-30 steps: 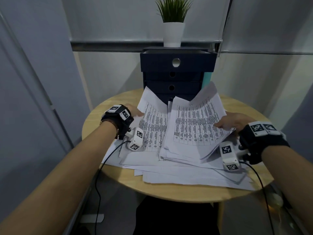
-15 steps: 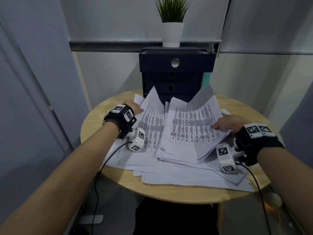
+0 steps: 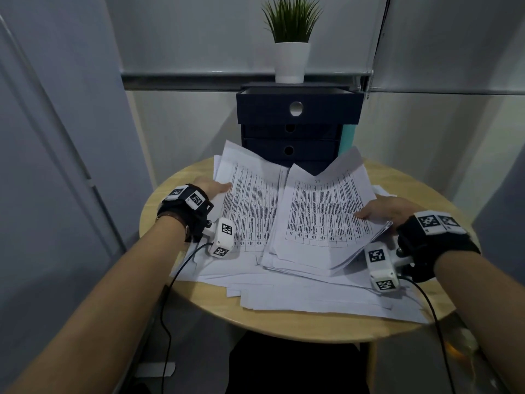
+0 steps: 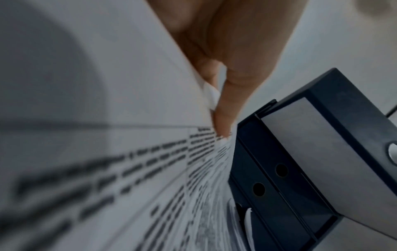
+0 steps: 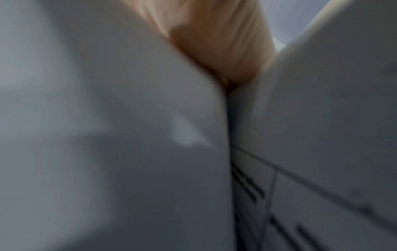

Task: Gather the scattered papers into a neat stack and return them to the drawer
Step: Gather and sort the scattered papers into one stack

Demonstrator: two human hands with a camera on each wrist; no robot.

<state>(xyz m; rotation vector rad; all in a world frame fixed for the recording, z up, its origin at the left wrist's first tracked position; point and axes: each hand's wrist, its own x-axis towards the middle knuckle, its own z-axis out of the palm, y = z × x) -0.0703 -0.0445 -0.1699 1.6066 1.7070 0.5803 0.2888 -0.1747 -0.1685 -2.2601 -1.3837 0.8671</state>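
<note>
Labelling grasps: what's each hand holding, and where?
Left hand pinches a bundle of papers at its left edge; right hand grips another bundle at its right edge.

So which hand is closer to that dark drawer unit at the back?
Left. The left hand sits just beside the drawer unit, lifting papers by it; the right hand is farther forward.
</note>
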